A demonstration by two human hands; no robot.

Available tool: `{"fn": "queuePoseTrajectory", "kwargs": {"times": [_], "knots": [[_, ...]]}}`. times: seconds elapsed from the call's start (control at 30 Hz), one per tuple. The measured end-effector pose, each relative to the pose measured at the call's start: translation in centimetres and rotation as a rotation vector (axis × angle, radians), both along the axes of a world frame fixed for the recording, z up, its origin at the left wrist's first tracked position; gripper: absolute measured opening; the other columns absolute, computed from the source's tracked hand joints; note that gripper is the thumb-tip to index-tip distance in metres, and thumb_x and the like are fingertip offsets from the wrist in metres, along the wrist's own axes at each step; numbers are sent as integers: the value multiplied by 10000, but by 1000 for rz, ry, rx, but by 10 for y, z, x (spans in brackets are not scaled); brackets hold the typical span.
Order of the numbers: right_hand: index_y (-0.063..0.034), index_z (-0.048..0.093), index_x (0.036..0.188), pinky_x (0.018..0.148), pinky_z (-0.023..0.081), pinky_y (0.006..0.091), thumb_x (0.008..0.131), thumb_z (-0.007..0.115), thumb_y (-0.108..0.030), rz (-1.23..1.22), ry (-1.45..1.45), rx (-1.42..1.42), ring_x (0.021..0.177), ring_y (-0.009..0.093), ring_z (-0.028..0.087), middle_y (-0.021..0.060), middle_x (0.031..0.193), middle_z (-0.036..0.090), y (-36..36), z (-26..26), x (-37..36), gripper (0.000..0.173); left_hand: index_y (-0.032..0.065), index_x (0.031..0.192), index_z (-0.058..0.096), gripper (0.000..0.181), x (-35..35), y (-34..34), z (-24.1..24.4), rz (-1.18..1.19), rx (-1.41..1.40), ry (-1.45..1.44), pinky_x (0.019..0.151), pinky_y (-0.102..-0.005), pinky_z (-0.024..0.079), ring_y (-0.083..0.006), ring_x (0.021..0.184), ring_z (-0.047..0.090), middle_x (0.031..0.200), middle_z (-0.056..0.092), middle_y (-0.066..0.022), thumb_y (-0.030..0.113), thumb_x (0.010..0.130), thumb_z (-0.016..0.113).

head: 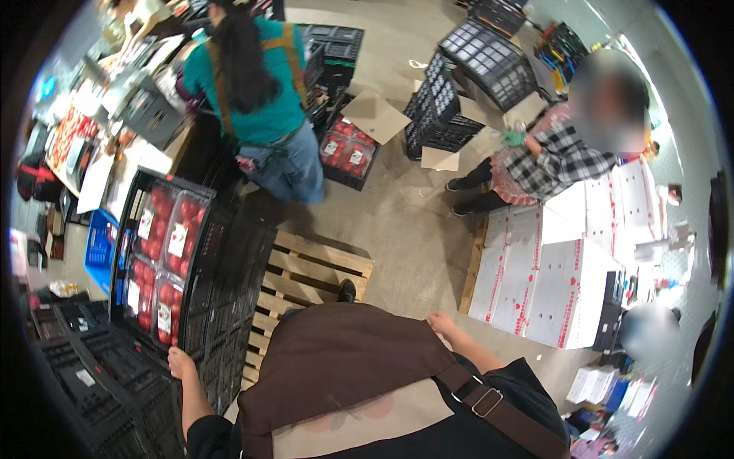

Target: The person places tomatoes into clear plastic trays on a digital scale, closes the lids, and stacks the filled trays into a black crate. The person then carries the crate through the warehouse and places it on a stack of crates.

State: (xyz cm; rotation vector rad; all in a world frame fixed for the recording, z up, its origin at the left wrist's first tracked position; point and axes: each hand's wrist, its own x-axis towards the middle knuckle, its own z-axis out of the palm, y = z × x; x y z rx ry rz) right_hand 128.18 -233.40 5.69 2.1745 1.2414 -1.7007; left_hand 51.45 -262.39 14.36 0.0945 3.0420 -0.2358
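Note:
My left hand is curled at the near corner of the top black plastic crate, on its rim. Inside that crate lie several clear plastic clamshell packs of red fruit bearing white labels. The crate tops a tall stack of black crates standing on a wooden pallet. At the right edge of my brown apron is my right hand, its fingers bent; whether it pinches the apron cloth cannot be seen.
A person in a teal top stands ahead, by a worktable. Another in a checked shirt stands beside stacked white cartons. Black crates, a fruit-filled crate and cardboard sheets occupy the floor. More crates stand left.

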Motion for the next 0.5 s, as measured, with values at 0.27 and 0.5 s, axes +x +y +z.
{"fn": "queuePoseTrajectory", "kwargs": {"times": [0.27, 0.5], "knots": [[12, 598, 1000, 516, 510, 301, 881, 523, -167, -430, 87, -58, 600, 165, 664, 109, 806, 684, -36, -13, 46, 228, 32, 1137, 556, 365, 116, 173, 34, -956, 488, 392, 888, -471, 445, -364, 1052, 538, 1123, 569, -178, 78, 776, 582], [18, 597, 1031, 566, 512, 311, 902, 539, -194, -558, 42, 9, 644, 185, 663, 120, 829, 683, -55, 32, 11, 255, 7, 1022, 548, 253, 211, 327, 32, -1306, 654, -391, 818, -424, 481, -372, 970, 559, 1069, 520, -185, 6, 773, 594]]}}
